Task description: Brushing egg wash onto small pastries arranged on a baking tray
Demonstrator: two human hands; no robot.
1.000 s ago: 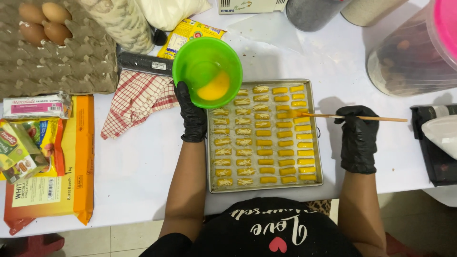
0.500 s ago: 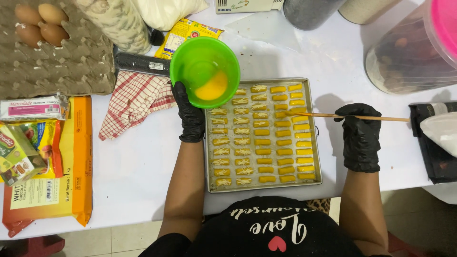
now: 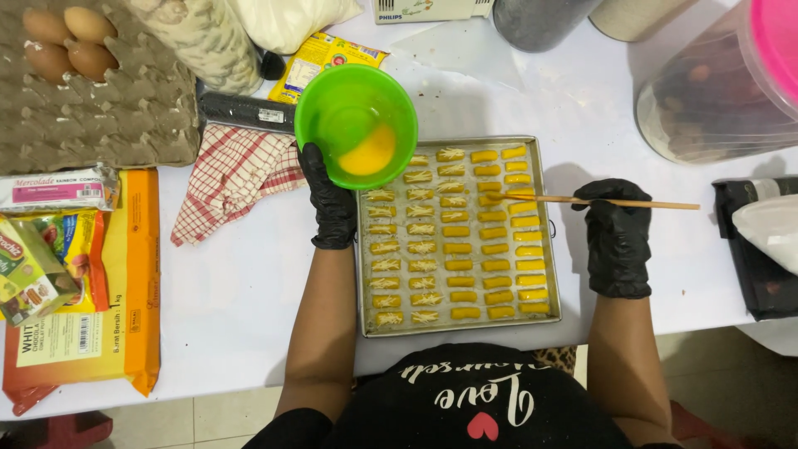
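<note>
A person in black gloves is working over a shallow metal baking tray [image 3: 544,249] on a white worktop [image 3: 241,299], seen from above.

The right hand [image 3: 617,237] is closed in a pinch around the handle of a thin wooden brush [image 3: 594,200], which is lying almost level, its long axis running left to right. The brush tip is pointing left and touching a pastry near the tray's upper right, so the unbrushed rows are lying to the left of this hand — across the tray, toward the other arm.

The left hand [image 3: 331,199] is curled around the lower rim of a bright green plastic bowl [image 3: 356,125], gripping it and tilting it over the tray's upper left corner. A pool of glossy yellow beaten egg [image 3: 367,153] is sitting in the bowl's low side, just left of the brush tip.

The tray is holding neat rows of small finger-shaped pastries [image 3: 457,248] — the right columns are looking smooth and deep yellow, the left columns paler and topped with shredded white strands.

To the left, a red-and-white checked cloth [image 3: 237,179] is lying crumpled near the bowl. Beyond it are resting a grey cardboard egg carton [image 3: 108,108] with brown eggs [image 3: 58,41] and, nearer the person, an orange packet [image 3: 125,283].
</note>
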